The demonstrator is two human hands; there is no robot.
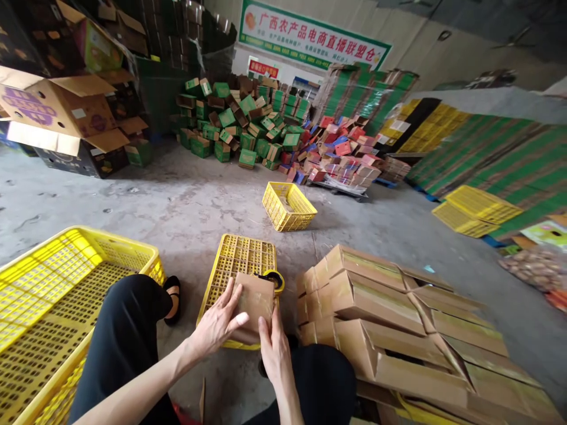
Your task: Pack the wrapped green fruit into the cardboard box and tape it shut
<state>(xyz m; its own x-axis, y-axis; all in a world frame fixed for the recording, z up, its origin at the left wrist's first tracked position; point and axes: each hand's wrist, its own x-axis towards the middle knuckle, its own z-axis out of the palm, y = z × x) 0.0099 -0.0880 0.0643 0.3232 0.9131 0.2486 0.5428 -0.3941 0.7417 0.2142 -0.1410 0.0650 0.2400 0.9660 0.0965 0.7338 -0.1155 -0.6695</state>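
Observation:
A small brown cardboard box [256, 302] rests on an upturned yellow plastic crate [239, 260] in front of my knees. My left hand [218, 323] lies over the box's left side, fingers pressed on its top. My right hand [273, 348] presses against the box's near right edge, fingers together. Behind the box, a tape dispenser with a black and yellow ring [275, 278] lies on the crate.
A stack of folded brown boxes [390, 319] stands to my right. A large yellow crate [53, 295] sits at my left, a smaller yellow basket [287, 205] farther out. Piles of green and red boxes [266, 124] and flat cartons [496, 153] line the back.

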